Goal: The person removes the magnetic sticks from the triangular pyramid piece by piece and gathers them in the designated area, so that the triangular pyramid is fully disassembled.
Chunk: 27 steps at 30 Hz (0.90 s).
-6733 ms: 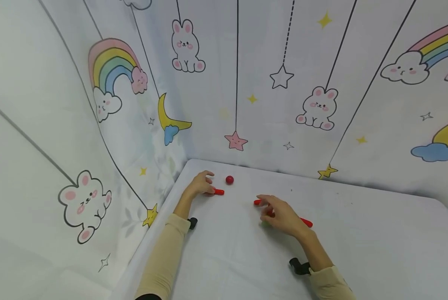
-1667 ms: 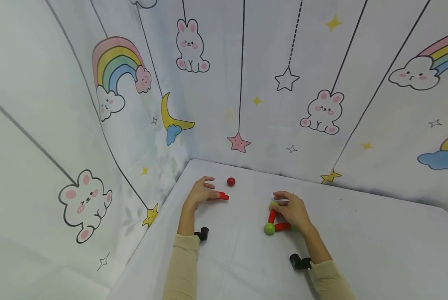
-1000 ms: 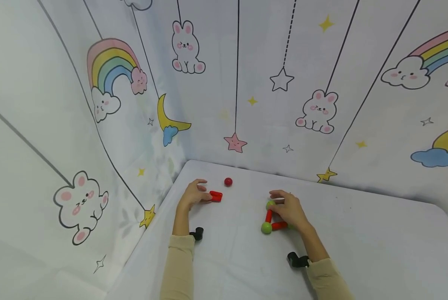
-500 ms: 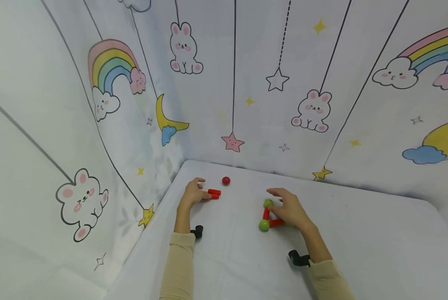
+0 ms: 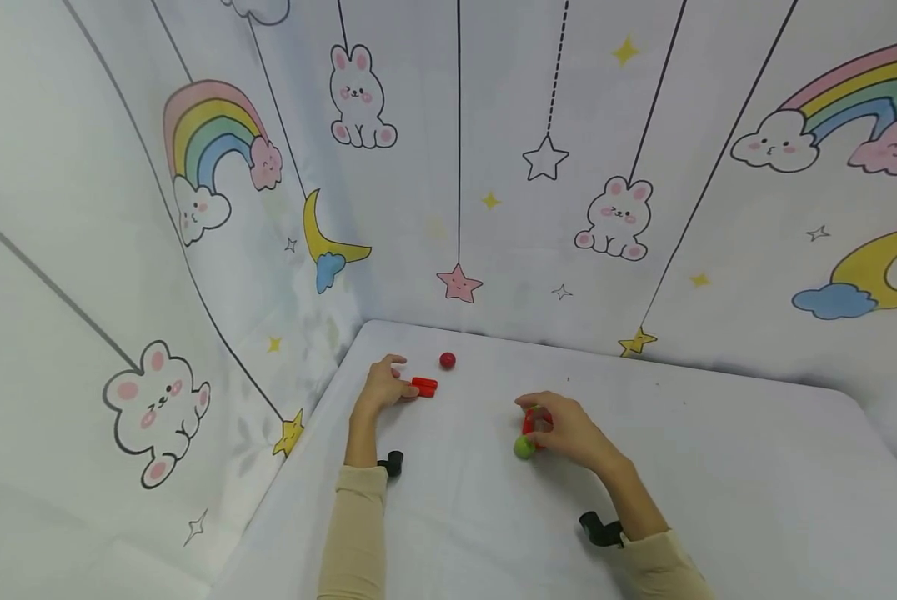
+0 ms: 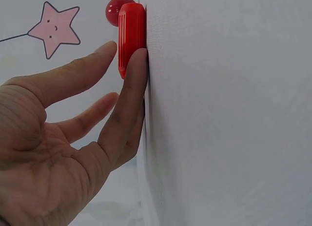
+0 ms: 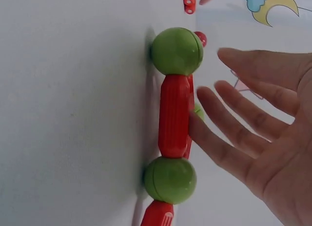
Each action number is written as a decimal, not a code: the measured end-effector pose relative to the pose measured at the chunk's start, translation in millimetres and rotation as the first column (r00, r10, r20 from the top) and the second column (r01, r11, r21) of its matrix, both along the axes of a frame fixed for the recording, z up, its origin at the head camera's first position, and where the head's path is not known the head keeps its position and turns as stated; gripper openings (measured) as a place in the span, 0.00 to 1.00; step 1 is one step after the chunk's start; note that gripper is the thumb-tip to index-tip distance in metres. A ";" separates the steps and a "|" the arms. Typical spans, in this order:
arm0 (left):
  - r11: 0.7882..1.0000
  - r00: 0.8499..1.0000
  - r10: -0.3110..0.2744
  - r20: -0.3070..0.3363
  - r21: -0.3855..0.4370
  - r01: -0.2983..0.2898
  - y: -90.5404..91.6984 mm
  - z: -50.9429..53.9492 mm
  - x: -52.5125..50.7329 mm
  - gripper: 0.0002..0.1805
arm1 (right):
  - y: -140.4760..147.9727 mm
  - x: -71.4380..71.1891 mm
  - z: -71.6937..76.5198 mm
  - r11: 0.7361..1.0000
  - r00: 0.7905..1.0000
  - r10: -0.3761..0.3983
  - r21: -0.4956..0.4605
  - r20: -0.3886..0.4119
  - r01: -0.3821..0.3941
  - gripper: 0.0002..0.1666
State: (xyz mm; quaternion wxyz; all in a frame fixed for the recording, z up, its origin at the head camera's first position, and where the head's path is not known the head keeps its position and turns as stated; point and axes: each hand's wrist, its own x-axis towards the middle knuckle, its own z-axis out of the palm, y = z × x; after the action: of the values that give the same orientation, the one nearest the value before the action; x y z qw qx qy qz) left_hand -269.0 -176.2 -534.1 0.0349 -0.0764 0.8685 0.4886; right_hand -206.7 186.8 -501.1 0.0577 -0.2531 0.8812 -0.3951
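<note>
White table across the lower head view. Just below centre lie a red ball and, slightly left, two red rods side by side; right of centre, green balls joined by red bars.

The right hand's thumb is now beside the near green ball, not the far green ball. The hand now hides most of the far ball.
</note>
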 end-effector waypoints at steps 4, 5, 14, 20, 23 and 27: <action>1.000 1.000 -0.005 0.008 0.016 0.005 1.8 1.9 -0.1 0.37 | 5.4 -0.9 0.9 0.997 0.998 0.059 0.041 0.021 -0.060 0.37; 1.000 1.000 -0.005 0.008 0.021 0.005 2.0 2.0 -0.5 0.37 | 6.5 -1.9 -0.3 0.996 0.997 0.070 0.047 0.017 -0.071 0.37; 0.999 0.999 0.033 -0.019 0.011 -0.032 6.3 17.9 8.4 0.34 | 1.4 -4.3 -16.1 0.993 0.994 0.104 0.069 -0.037 -0.101 0.38; 0.998 0.992 0.044 -0.114 -0.042 -0.049 12.6 35.0 14.4 0.30 | -4.8 -7.3 -19.0 0.991 0.994 0.105 0.085 -0.032 -0.102 0.38; 1.000 0.990 0.011 -0.137 -0.016 -0.013 21.3 39.6 18.0 0.28 | -8.6 -9.7 -20.3 0.990 0.992 0.123 0.069 -0.027 -0.121 0.39; 0.996 0.984 -0.080 -0.158 0.017 0.084 35.6 40.0 22.5 0.27 | -15.1 -11.6 -24.3 0.991 0.991 0.133 0.033 -0.034 -0.132 0.43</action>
State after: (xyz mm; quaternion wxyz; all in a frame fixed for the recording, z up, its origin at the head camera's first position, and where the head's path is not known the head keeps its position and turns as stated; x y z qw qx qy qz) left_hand -246.5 -140.6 -494.0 -0.0128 -0.0015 0.8650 0.5016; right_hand -218.3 171.7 -525.4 0.0719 -0.3171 0.8693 -0.3722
